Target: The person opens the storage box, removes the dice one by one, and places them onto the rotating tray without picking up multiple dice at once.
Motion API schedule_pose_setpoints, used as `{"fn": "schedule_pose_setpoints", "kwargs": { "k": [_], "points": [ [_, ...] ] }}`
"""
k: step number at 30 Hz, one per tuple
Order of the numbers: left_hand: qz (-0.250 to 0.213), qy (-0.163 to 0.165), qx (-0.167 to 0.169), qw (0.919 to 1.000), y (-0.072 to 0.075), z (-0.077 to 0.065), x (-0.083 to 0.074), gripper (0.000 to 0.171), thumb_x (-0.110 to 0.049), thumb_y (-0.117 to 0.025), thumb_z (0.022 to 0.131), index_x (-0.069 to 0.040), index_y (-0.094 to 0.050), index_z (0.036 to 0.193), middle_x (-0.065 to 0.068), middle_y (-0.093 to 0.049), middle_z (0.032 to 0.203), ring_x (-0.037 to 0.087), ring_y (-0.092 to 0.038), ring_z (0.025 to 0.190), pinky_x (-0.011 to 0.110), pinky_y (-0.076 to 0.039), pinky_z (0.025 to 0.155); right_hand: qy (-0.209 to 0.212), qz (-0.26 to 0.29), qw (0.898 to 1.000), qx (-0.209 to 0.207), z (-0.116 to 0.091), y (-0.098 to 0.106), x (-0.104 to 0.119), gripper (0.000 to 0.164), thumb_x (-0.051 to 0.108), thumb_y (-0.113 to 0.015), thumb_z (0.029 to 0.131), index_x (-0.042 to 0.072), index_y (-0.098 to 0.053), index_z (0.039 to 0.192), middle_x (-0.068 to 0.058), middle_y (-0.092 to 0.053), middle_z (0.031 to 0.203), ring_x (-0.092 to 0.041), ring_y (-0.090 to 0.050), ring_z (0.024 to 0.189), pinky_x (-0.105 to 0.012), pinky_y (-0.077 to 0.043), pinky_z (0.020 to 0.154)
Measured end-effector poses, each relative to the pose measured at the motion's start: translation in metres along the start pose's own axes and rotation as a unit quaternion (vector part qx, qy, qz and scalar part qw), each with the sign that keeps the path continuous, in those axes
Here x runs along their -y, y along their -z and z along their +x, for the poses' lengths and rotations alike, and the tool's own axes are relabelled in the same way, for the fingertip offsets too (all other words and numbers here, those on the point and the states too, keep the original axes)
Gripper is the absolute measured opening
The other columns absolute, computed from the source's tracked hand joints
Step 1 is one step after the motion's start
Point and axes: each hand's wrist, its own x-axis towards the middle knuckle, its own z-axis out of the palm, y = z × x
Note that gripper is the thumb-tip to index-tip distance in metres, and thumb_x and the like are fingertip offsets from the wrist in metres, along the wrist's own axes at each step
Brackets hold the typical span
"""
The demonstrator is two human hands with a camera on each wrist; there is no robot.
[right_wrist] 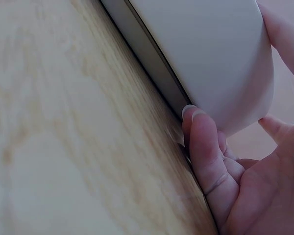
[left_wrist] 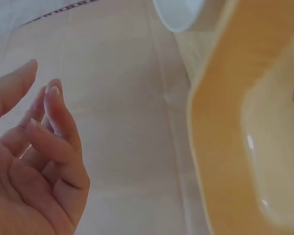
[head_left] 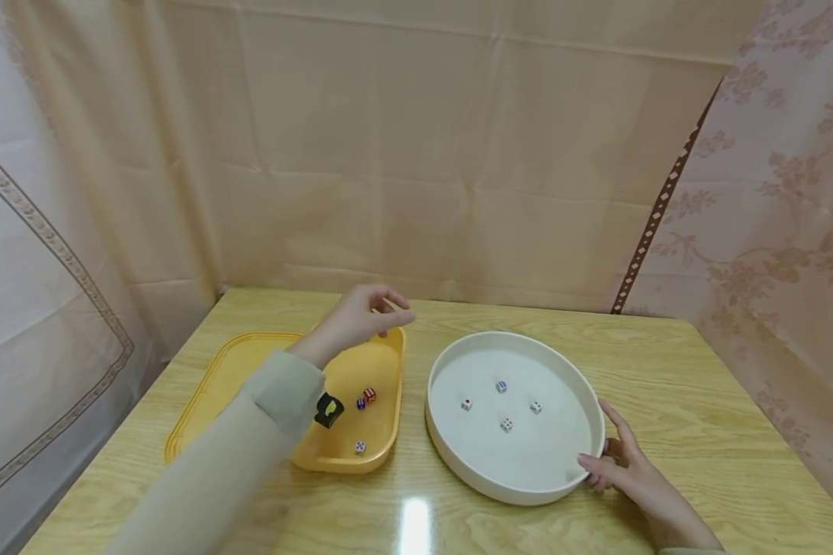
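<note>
My left hand (head_left: 361, 316) hovers over the far end of a yellow plastic box (head_left: 401, 385), its fingers loosely bent. Nothing shows between thumb and fingers of that hand (left_wrist: 44, 156) in the left wrist view. In the box lie a red die (head_left: 369, 395), a blue die (head_left: 360, 404) and a white die (head_left: 359, 447); my forearm hides part of it. A round white tray (head_left: 486, 487) holds several white dice, among them one with a red dot (head_left: 467, 404). My right hand (head_left: 632, 466) grips the tray's right side, thumb over the rim, other fingers at the wall and underside (right_wrist: 206, 147).
A yellow lid (head_left: 239, 354) lies left of the box, partly under my left sleeve (head_left: 250, 432). Everything rests on a wood-grain table (head_left: 708, 401). Beige curtains (head_left: 416, 154) hang behind it, with patterned cloth (head_left: 791, 193) at the right.
</note>
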Motion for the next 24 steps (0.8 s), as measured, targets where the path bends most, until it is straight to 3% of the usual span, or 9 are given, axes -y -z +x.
{"fn": "schedule_pose_setpoints", "kwargs": {
  "k": [6, 14, 19, 24],
  "points": [
    [0.025, 0.040, 0.006, 0.9989, 0.000, -0.003, 0.020, 0.030, -0.038, -0.070, 0.092, -0.015, -0.067, 0.112, 0.009, -0.067, 0.100, 0.021, -0.062, 0.076, 0.028, -0.046, 0.065, 0.005, -0.004, 1.000, 0.000, -0.001, 0.001, 0.000, 0.092, 0.016, -0.063, 0.096, 0.033, 0.002, 0.158, -0.008, -0.053, 0.096, -0.014, -0.058, 0.071, -0.028, -0.051, 0.069],
    [0.034, 0.064, 0.010, 0.9973, -0.004, -0.007, 0.045, 0.031, -0.036, -0.070, 0.092, -0.012, -0.067, 0.112, 0.005, -0.066, 0.086, 0.022, -0.062, 0.074, 0.027, -0.043, 0.061, -0.010, 0.003, 1.000, -0.001, 0.000, 0.000, 0.001, 0.093, 0.017, -0.064, 0.096, 0.033, 0.003, 0.158, -0.006, -0.054, 0.096, -0.015, -0.058, 0.072, -0.028, -0.051, 0.071],
    [0.046, 0.081, 0.012, 0.9956, -0.005, -0.008, 0.061, 0.033, -0.032, -0.072, 0.091, -0.010, -0.066, 0.115, 0.009, -0.067, 0.089, 0.029, -0.065, 0.080, 0.026, -0.045, 0.064, -0.013, 0.004, 1.000, 0.000, 0.002, 0.000, 0.000, 0.093, 0.017, -0.064, 0.096, 0.032, 0.004, 0.158, -0.006, -0.054, 0.095, -0.014, -0.057, 0.072, -0.027, -0.051, 0.071],
    [0.035, 0.097, 0.022, 0.9945, -0.009, -0.007, 0.076, 0.034, -0.027, -0.073, 0.090, -0.005, -0.065, 0.115, 0.013, -0.066, 0.086, 0.025, -0.063, 0.073, 0.024, -0.042, 0.057, -0.006, 0.003, 1.000, 0.004, 0.002, 0.000, 0.000, 0.094, 0.016, -0.063, 0.096, 0.029, 0.006, 0.158, -0.005, -0.054, 0.094, -0.014, -0.057, 0.071, -0.028, -0.051, 0.071]
  ]
}}
